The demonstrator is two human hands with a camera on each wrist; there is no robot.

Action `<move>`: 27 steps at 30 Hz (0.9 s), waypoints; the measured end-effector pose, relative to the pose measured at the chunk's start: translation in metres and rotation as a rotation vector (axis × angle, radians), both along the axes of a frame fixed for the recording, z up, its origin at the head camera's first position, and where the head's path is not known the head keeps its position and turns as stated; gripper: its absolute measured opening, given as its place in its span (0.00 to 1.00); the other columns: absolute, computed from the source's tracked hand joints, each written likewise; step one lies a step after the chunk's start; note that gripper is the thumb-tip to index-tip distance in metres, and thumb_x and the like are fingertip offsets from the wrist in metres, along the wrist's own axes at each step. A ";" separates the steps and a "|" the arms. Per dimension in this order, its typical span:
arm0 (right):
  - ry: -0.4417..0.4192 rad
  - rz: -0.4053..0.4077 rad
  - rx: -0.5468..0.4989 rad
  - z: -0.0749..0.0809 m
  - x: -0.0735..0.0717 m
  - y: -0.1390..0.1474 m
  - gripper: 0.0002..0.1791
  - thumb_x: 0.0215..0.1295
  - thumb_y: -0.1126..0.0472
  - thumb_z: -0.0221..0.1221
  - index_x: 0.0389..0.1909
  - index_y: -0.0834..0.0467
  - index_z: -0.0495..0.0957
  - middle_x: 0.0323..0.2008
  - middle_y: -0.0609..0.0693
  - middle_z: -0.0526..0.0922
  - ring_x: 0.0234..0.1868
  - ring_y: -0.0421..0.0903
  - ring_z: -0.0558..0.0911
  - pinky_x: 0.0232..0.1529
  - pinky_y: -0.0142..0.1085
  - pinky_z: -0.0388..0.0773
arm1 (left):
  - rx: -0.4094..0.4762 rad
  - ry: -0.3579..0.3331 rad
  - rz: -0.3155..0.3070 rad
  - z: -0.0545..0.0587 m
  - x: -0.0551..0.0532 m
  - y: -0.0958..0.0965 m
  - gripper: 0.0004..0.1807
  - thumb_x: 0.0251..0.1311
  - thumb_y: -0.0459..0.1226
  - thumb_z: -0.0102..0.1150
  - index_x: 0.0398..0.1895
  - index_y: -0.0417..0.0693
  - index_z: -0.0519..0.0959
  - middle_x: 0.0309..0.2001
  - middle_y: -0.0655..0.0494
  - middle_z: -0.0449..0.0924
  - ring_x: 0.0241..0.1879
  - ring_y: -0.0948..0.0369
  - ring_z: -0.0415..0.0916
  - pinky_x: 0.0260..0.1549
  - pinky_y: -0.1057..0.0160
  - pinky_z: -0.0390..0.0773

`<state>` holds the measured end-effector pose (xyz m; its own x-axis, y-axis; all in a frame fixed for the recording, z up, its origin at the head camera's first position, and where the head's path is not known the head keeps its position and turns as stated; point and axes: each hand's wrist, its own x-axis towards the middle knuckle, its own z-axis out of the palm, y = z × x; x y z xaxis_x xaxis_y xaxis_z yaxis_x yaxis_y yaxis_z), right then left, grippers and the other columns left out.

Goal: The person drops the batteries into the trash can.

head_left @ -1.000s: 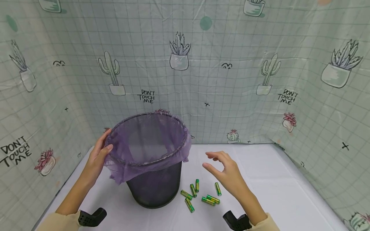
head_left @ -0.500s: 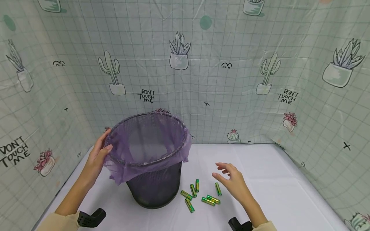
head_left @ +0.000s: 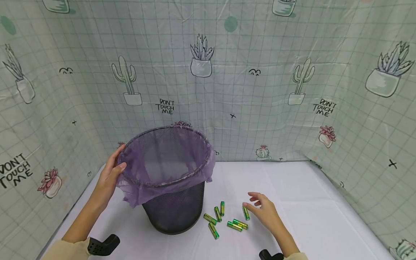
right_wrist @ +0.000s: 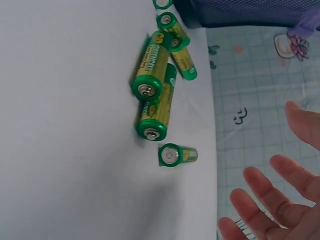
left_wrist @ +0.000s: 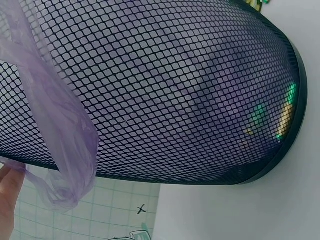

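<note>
My left hand (head_left: pixel 106 182) holds the rim of a black mesh wastebasket (head_left: pixel 177 211), thumb on the near side. A thin purple bin bag (head_left: pixel 143 193) lines the basket and folds over its rim. The basket leans a little, its mouth toward me. To its right lie several green-and-gold AA batteries (head_left: pixel 212 230) on the white table. My right hand (head_left: pixel 265 211) hovers with parted fingers by the rightmost battery (head_left: pixel 246 213); in the right wrist view there is a gap between fingers and that battery (right_wrist: pixel 171 155). Nothing is in this hand.
The white tabletop (head_left: pixel 312 213) runs back to a grid-patterned curtain (head_left: pixel 234 90) with cactus drawings, which also hangs at both sides. Green and gold patches (left_wrist: pixel 285 115) show through the basket's mesh near its base; whether inside or behind, I cannot tell.
My right hand has moved down and to the right, from beside the basket's rim to the rightmost battery. The left hand, basket and batteries have stayed in place.
</note>
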<state>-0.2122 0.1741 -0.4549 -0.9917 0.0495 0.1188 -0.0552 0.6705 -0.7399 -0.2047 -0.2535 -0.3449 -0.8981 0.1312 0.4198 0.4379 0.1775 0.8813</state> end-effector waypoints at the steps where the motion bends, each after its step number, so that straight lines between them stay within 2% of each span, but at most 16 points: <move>1: -0.013 -0.004 0.001 -0.002 0.000 0.001 0.26 0.57 0.54 0.63 0.53 0.62 0.74 0.42 0.55 0.80 0.42 0.49 0.77 0.40 0.40 0.73 | 0.003 0.000 -0.002 0.000 0.000 0.000 0.31 0.69 0.37 0.35 0.74 0.54 0.45 0.75 0.50 0.29 0.73 0.55 0.27 0.56 0.85 0.48; 10: -0.055 -0.003 0.003 -0.017 -0.001 0.005 0.26 0.54 0.57 0.65 0.51 0.67 0.74 0.38 0.55 0.80 0.37 0.47 0.77 0.33 0.37 0.72 | 0.002 -0.001 0.007 -0.001 0.000 0.000 0.31 0.68 0.37 0.35 0.74 0.53 0.45 0.75 0.51 0.29 0.73 0.53 0.25 0.56 0.85 0.47; 16: -0.110 -0.003 0.014 -0.028 -0.002 0.008 0.27 0.51 0.57 0.67 0.50 0.67 0.75 0.34 0.52 0.79 0.36 0.46 0.77 0.33 0.37 0.72 | 0.003 0.000 0.005 -0.001 0.000 0.001 0.31 0.68 0.37 0.35 0.74 0.53 0.44 0.75 0.51 0.29 0.73 0.54 0.25 0.57 0.85 0.46; 20: -0.103 0.001 0.021 -0.030 -0.002 0.007 0.25 0.48 0.60 0.68 0.47 0.68 0.76 0.33 0.52 0.77 0.35 0.45 0.74 0.33 0.35 0.69 | 0.003 0.003 0.004 -0.001 -0.002 0.001 0.31 0.68 0.37 0.35 0.74 0.53 0.45 0.75 0.51 0.29 0.73 0.54 0.25 0.57 0.85 0.47; 27: -0.075 0.043 0.141 -0.036 -0.005 0.005 0.19 0.46 0.60 0.69 0.38 0.65 0.79 0.36 0.53 0.75 0.36 0.46 0.71 0.37 0.38 0.69 | 0.006 0.008 0.009 -0.001 -0.001 0.000 0.31 0.69 0.37 0.34 0.74 0.53 0.45 0.75 0.49 0.30 0.73 0.54 0.26 0.57 0.85 0.47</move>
